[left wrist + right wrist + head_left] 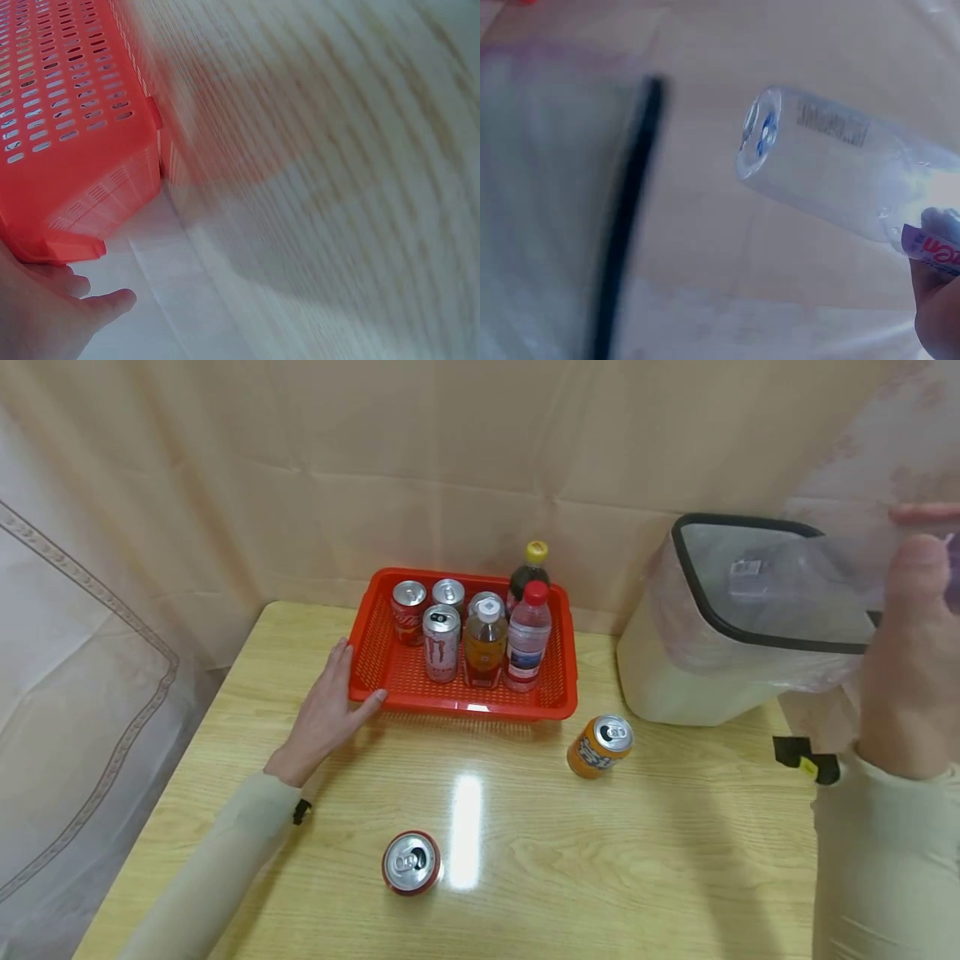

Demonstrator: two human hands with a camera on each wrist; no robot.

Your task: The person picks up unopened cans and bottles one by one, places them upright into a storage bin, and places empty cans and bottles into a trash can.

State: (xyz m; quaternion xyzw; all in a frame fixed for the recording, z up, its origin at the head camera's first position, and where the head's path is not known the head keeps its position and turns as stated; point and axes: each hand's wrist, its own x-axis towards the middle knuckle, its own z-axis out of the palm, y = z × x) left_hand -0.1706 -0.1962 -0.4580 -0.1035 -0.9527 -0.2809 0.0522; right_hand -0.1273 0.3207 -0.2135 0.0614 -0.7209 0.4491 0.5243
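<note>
My right hand (911, 677) is raised at the right edge of the head view, beside the lined bin. It grips a clear plastic bottle (821, 165) by its purple-labelled part, and the bottle's base points toward the bin. Part of this hand falls outside the frame. My left hand (322, 714) rests at the left front corner of a red plastic basket (457, 702), fingers extended along its side and thumb near its front rim. Inside the basket stand several cans, among them a pink-and-white can (441, 647), and bottles, including a red-capped bottle (528, 639) and a tea-coloured bottle (484, 647).
A cream bin (667, 668) with a black rim and clear liner stands at the right back. An orange can (596, 747) is upright in front of it. Another can (411, 862) with a red edge stands near the front. Curtain fabric (487, 460) hangs behind the table.
</note>
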